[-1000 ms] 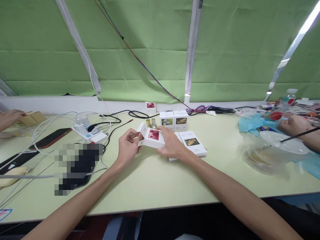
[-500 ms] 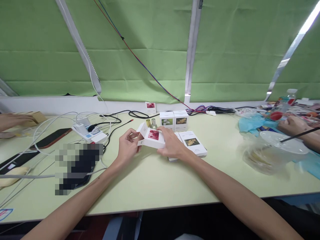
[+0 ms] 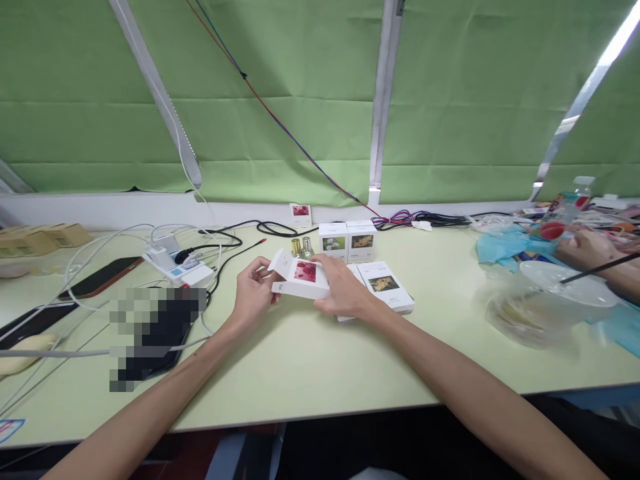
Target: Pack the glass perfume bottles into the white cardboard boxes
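Both my hands hold a small white box with a red flower picture (image 3: 301,279) just above the pale green table (image 3: 310,360). My left hand (image 3: 254,293) pinches its open end flap, fingers curled. My right hand (image 3: 343,288) grips the box's right side, fingers wrapped over the top. Just behind the box stand two small gold-capped bottles (image 3: 301,247). Two upright white boxes (image 3: 347,241) stand behind my right hand, and flat white boxes with a yellow flower picture (image 3: 387,287) lie under and beside it.
A power strip with plugs and white cables (image 3: 175,263) and dark phones (image 3: 103,277) lie at the left. Another small red-picture box (image 3: 301,214) leans at the sill. At the right, another person's hand (image 3: 587,250) is near a clear plastic bowl (image 3: 545,300) and blue wrappers.
The box has tipped flatter and its left flap has swung further open under my left fingers. The other person's hand at the far left has gone from view.
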Demonstrator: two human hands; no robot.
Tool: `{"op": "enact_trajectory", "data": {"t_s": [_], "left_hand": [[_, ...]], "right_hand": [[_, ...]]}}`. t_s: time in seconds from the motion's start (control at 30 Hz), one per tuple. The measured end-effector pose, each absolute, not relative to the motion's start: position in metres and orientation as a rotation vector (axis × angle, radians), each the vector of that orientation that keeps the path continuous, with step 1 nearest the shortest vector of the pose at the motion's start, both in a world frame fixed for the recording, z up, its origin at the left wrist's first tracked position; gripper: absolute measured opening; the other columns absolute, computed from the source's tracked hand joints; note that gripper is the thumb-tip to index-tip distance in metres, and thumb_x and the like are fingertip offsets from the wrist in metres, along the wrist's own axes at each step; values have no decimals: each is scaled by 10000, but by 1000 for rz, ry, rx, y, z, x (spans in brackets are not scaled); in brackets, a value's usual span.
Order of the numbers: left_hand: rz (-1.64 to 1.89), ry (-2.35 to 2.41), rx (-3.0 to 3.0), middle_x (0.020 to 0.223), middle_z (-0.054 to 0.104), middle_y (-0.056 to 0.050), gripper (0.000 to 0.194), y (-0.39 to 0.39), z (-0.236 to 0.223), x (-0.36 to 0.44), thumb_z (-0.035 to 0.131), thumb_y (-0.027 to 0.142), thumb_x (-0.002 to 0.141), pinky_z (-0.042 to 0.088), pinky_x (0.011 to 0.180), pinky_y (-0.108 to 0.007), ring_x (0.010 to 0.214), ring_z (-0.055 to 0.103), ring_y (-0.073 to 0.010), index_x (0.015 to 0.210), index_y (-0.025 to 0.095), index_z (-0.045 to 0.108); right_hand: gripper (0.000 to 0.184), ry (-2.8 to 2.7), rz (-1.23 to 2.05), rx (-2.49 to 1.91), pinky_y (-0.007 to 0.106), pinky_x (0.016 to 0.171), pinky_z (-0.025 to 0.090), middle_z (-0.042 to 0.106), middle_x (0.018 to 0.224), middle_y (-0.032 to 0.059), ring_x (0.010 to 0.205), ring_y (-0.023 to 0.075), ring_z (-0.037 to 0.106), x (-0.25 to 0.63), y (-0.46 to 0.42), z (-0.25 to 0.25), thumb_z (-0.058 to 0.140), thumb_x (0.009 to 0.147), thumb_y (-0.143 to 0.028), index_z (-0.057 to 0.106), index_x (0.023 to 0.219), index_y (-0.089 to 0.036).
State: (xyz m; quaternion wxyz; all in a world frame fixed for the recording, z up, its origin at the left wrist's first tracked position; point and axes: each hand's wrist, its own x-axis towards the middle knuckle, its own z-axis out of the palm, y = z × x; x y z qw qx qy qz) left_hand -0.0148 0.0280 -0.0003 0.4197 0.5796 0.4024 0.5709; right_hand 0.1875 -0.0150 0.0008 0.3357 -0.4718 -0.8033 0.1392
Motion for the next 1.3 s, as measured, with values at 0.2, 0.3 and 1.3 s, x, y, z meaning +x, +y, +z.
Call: {"op": "enact_trajectory", "data": {"t_s": [0.2, 0.3, 1.3], "left_hand": [[1460, 1034, 1516, 513, 573, 56, 280, 24, 2, -14, 758, 274, 660, 314, 286, -185, 311, 460, -84, 673, 213, 486], [1461, 1039, 1520, 514, 570, 58, 301, 23, 3, -13, 766, 274, 654, 317, 288, -185, 314, 457, -83, 664, 214, 471], [1457, 999, 1584, 545, 592, 30, 389, 21, 3, -10, 820, 439, 695, 334, 285, -194, 328, 441, -78, 709, 201, 513]], "right_hand": [[816, -2092, 342, -1246, 486, 1034, 459, 550, 1348, 164, 1273, 332, 497, 187, -15, 1, 719, 683, -164, 385, 1427, -177], [818, -2086, 332, -1243, 486, 1041, 458, 555, 1341, 170, 1267, 332, 502, 187, -15, 0, 726, 681, -167, 389, 1425, -164], [809, -2053, 358, -1253, 470, 982, 487, 570, 1321, 163, 1240, 332, 512, 187, -15, 1, 713, 685, -172, 390, 1426, -175]]}}
